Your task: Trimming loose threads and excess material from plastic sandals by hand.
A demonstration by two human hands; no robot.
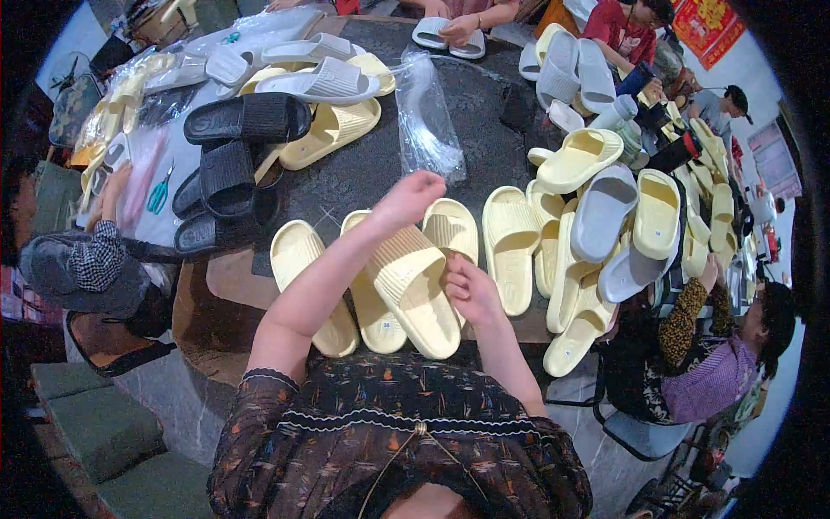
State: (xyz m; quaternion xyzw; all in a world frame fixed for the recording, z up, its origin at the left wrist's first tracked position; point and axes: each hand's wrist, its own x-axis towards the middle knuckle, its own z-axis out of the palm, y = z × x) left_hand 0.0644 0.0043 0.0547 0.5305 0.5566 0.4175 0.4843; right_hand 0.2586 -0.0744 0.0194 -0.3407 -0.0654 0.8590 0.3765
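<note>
We look down into a busy workroom, where a worktop covered in dark patterned cloth (497, 130) carries many slippers. Just before us, a pale-yellow moulded slipper with a broad ribbed strap (432, 307) lies at the near edge, its heel toward us. Our left hand (413, 197) hangs above the worktop beyond that strap, fingers curled into a loose fist; we cannot tell whether it encloses something thin. Our right hand (471, 290) is just beside the slipper's right edge, fingers bent inward and partly closed; we cannot tell whether they grip anything.

More pale-yellow slippers (512, 259) lie on both sides, some heaped at the right with grey slippers (605, 212). To the left we see black ribbed slippers (246, 118), and ahead a clear plastic bag (425, 112). Teal-handled scissors (159, 194) lie farther left. At the far edge, a co-worker's hands (458, 32) touch whitish-grey slippers (430, 33).
</note>
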